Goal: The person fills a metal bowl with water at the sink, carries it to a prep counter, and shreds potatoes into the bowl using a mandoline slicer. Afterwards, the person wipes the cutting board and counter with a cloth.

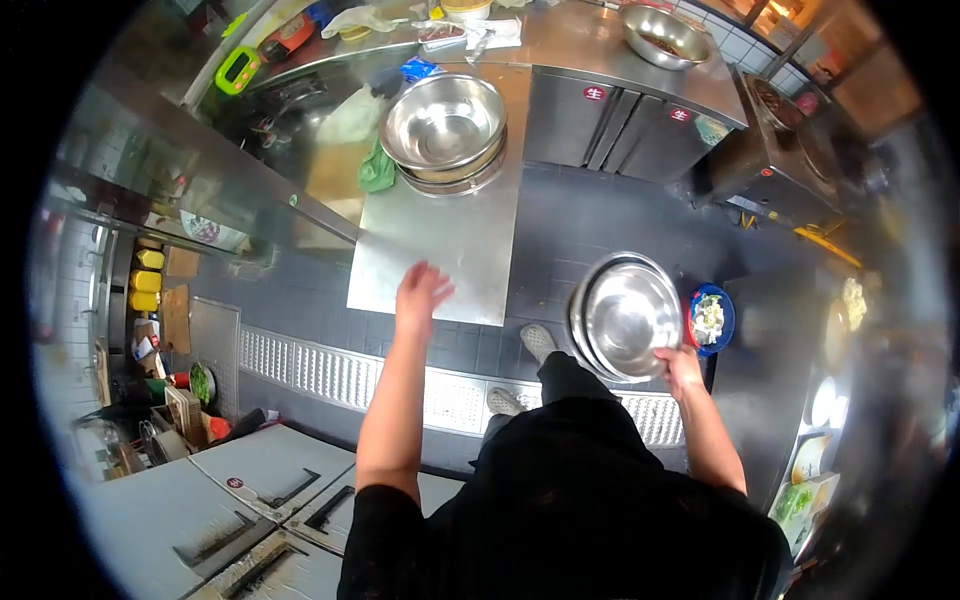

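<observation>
My right hand (680,368) grips the rim of a stack of empty steel bowls (632,318), held at the right above the dark floor. My left hand (425,292) is raised over the front of a steel worktop (435,250), fingers apart and holding nothing. Beyond it on that worktop stands another stack of steel bowls (443,122), with a green plastic bag (377,168) at its left side. Just right of the bowls I hold is a blue and red basin (728,322) with pale pieces inside.
A steel counter (560,50) runs along the back, bearing a bowl (667,38) of dark food. Cooking equipment (780,170) stands at the back right. A perforated drain strip (330,372) crosses the floor. White cabinets (255,470) are at the lower left.
</observation>
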### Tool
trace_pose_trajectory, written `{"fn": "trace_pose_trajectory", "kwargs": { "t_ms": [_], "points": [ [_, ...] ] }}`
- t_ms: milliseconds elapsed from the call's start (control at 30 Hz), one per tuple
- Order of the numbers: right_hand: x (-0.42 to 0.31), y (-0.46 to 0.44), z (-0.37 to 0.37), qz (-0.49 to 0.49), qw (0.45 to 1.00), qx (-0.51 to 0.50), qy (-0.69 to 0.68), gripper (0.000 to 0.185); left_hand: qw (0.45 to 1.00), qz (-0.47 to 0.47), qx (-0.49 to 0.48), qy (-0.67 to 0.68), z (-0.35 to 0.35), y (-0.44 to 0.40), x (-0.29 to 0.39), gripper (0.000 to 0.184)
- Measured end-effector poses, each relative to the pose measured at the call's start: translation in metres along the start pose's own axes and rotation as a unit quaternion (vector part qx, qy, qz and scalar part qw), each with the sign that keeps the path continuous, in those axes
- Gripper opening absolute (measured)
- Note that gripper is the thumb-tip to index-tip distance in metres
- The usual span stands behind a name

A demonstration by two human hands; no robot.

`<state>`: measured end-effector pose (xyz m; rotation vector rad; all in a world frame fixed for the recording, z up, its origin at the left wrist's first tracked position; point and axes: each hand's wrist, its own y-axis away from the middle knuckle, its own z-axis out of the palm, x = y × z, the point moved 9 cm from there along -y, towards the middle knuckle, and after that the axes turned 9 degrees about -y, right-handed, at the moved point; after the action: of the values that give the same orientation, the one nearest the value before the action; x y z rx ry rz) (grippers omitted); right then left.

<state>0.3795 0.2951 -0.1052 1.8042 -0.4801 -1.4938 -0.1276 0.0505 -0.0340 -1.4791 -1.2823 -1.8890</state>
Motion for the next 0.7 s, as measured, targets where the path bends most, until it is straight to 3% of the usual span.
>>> {"fn": "trace_pose_trajectory", "kwargs": {
  "t_ms": [200,400,533,600,700],
  "points": [
    [-0.025,-0.059,-0.037,0.006,0.999,0.023,-0.039,0.016,0.975,-0.037,0.018,0.219,0.081,-0.177,0.039,0.046],
    [-0.067,-0.071,-0.024,0.014,0.999,0.049,-0.002,0.012,0.965,-0.099,0.079,0.228,0.096,-0.273,0.043,0.032],
    [-0.084,-0.076,0.003,0.006,0.999,0.021,0.026,0.014,0.975,-0.077,0.047,0.202,0.093,-0.227,0.069,0.028],
    [-0.090,-0.080,0.021,-0.007,0.997,0.002,0.074,0.015,0.975,-0.051,0.025,0.217,0.073,-0.168,0.080,0.025],
    [-0.084,-0.070,0.042,0.005,0.995,-0.047,0.087,0.021,0.977,-0.087,0.028,0.194,0.009,-0.047,0.063,0.026]
  ]
}}
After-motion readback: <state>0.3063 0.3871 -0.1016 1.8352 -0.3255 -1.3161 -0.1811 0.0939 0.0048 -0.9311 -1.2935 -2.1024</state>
